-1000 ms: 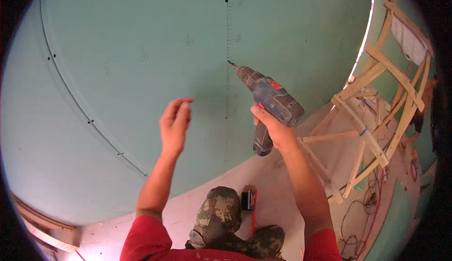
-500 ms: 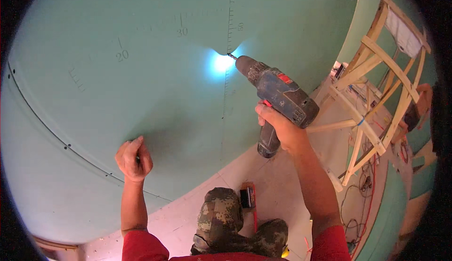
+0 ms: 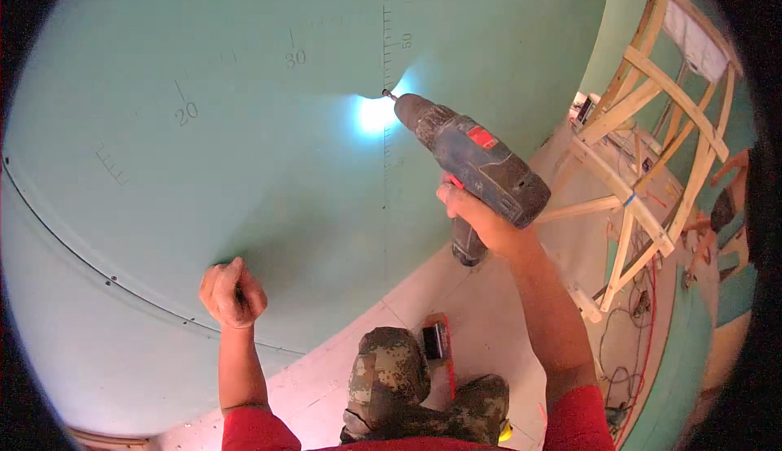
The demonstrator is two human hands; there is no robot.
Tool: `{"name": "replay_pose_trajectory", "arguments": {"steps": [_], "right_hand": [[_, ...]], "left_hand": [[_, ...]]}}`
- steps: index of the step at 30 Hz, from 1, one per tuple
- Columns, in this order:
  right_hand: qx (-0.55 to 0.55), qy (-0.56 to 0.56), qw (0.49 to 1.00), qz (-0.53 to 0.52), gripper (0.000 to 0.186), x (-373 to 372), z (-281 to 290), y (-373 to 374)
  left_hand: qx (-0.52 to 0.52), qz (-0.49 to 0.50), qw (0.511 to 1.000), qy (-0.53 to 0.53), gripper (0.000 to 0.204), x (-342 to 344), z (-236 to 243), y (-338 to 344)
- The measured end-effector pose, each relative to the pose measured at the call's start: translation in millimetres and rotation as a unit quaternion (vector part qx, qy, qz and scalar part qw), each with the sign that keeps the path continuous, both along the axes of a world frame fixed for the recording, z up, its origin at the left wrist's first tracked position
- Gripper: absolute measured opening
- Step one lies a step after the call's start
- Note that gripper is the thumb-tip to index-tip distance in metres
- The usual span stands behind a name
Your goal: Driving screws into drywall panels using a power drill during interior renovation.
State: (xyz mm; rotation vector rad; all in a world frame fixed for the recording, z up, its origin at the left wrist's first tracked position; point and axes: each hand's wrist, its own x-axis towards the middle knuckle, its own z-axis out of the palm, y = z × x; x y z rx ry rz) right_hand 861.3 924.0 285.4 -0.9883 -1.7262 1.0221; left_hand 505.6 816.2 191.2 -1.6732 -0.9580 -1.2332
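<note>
My right hand [image 3: 474,213] grips a dusty cordless drill [image 3: 493,162], dark blue and grey with red marks, a finger near its red trigger. Its bit [image 3: 393,98] points up and left at the pale green board [image 3: 244,150]. At the bit's tip, a small dark screw head [image 3: 386,92] shows against the board; how deep it sits I cannot tell. The drill's lamp throws a bright bluish-white spot beside it. Lower left, my left hand [image 3: 233,295] is closed before the board with fingers curled; whatever is inside them is hidden.
A curved seam [image 3: 57,227] with dark screw heads runs along the board's lower left. On the right stands a wooden frame [image 3: 627,199]. Cables [image 3: 631,353] lie on the floor beyond it. A dark box-like object [image 3: 437,342] with red edging lies by my knees.
The drill's tip and the board's markings sit slightly further left in view, and the drill is tilted a little flatter. My left hand appears slightly lower, still closed.
</note>
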Motion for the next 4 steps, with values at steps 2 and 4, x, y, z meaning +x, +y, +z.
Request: {"name": "replay_pose_trajectory", "arguments": {"steps": [2,4], "right_hand": [[-0.007,0.048,0.999,0.017,0.025,-2.3,2.3,-0.7],[-0.028,0.09,0.995,0.036,0.04,-4.6,13.5,-6.0]], "left_hand": [[0.027,0.01,0.999,0.018,0.029,9.9,10.1,8.4],[0.049,0.025,0.998,0.032,0.037,12.8,12.1,12.4]]}}
